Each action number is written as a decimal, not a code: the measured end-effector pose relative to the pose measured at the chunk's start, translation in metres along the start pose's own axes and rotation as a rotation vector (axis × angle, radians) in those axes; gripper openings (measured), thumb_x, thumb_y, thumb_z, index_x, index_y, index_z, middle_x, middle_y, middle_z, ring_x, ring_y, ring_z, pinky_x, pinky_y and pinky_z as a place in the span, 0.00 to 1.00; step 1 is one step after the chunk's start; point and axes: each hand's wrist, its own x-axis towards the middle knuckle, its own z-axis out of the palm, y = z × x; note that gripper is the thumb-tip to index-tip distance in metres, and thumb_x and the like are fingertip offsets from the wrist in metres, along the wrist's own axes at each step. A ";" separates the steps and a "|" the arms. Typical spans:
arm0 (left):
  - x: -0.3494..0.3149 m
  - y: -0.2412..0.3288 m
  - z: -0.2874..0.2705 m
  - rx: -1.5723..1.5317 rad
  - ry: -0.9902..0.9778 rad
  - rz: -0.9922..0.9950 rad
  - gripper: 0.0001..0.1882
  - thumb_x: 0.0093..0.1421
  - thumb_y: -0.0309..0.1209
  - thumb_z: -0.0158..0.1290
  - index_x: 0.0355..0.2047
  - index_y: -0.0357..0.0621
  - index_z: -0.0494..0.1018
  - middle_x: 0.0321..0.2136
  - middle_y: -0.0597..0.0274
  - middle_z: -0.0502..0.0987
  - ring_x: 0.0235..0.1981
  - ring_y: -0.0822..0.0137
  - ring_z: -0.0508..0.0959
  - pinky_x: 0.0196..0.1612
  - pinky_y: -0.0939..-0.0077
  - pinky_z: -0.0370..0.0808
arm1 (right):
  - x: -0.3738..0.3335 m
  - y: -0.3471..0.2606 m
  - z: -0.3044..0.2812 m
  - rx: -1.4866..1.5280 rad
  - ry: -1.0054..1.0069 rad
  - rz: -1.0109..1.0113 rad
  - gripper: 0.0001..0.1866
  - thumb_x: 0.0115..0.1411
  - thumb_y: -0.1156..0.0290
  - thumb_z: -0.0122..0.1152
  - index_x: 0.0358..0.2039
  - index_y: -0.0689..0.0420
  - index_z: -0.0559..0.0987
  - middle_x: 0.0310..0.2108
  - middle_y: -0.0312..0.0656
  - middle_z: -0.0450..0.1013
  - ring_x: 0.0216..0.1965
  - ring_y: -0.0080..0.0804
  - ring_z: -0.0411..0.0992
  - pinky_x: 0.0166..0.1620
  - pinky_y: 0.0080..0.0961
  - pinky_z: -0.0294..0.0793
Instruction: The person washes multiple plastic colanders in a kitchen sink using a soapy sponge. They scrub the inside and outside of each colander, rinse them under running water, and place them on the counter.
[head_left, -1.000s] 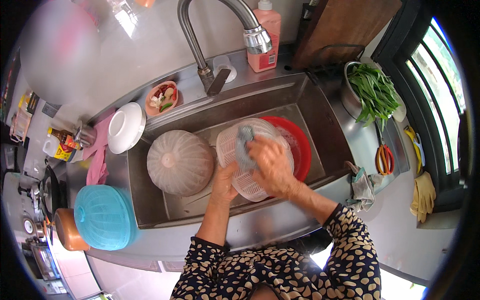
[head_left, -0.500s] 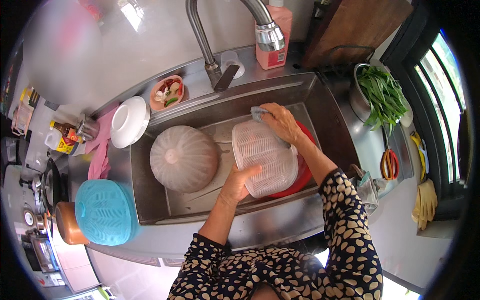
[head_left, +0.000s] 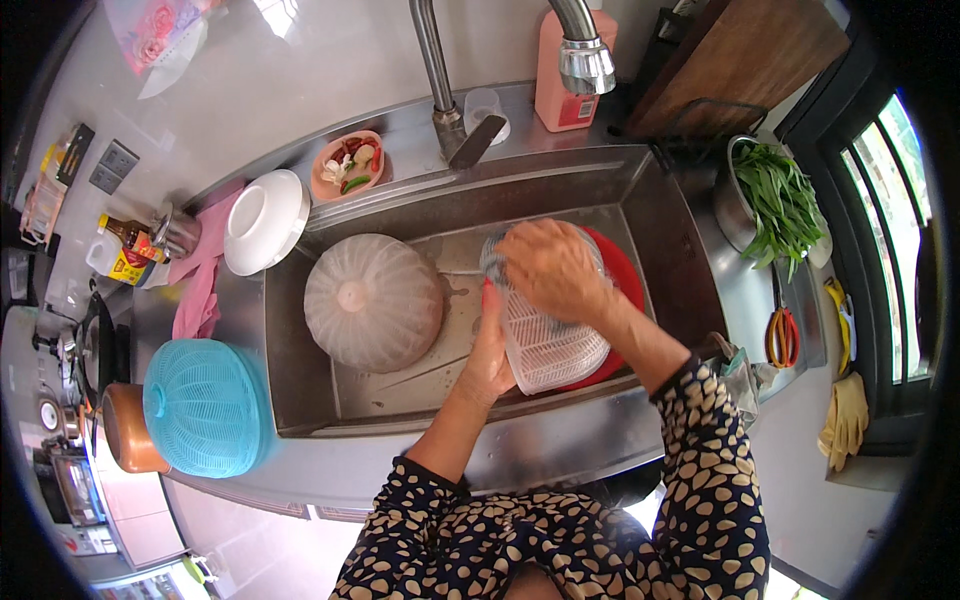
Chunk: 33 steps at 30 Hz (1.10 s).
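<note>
In the sink [head_left: 445,385], my left hand [head_left: 488,352] grips the left rim of a white slotted plastic colander [head_left: 553,352], tilted on its side. My right hand [head_left: 550,265] lies over the colander's upper part, its fingers bent around a grey scrubbing cloth [head_left: 493,260] against the rim. The hand hides much of the cloth and the colander's top. Behind and right of the colander shows a red basin [head_left: 627,278]. Left of my hands a translucent ribbed plastic bowl [head_left: 370,305] rests upside down on the sink floor.
The faucet [head_left: 450,120] rises behind the sink. A blue colander [head_left: 205,405], white bowl [head_left: 265,225] and dish of garlic and chillies [head_left: 345,165] stand at the left and back. To the right are a pot of greens [head_left: 735,200], scissors [head_left: 782,335] and a rag [head_left: 742,385].
My right hand has moved left and down across the colander with the cloth. The colander has turned and tilted in my left hand. The whole view has shifted slightly.
</note>
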 end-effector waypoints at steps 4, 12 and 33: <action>0.003 -0.004 -0.003 0.091 -0.045 -0.056 0.23 0.63 0.40 0.45 0.54 0.43 0.60 0.48 0.56 0.71 0.47 0.61 0.73 0.48 0.62 0.73 | 0.018 0.066 0.027 0.052 -0.208 0.105 0.15 0.54 0.65 0.48 0.38 0.57 0.76 0.38 0.47 0.73 0.37 0.49 0.71 0.42 0.38 0.70; 0.009 -0.010 -0.015 0.129 -0.037 -0.055 0.29 0.61 0.49 0.45 0.55 0.41 0.60 0.49 0.55 0.70 0.48 0.61 0.72 0.51 0.62 0.71 | -0.018 0.031 -0.003 0.068 -0.036 0.201 0.12 0.52 0.67 0.52 0.37 0.56 0.74 0.39 0.44 0.72 0.45 0.45 0.67 0.46 0.43 0.67; -0.002 0.004 -0.014 0.148 0.111 0.135 0.23 0.55 0.22 0.51 0.51 0.46 0.62 0.45 0.57 0.71 0.45 0.59 0.73 0.46 0.57 0.74 | -0.038 0.101 0.052 0.157 0.136 0.338 0.12 0.56 0.68 0.48 0.35 0.63 0.71 0.35 0.50 0.70 0.39 0.49 0.69 0.41 0.42 0.68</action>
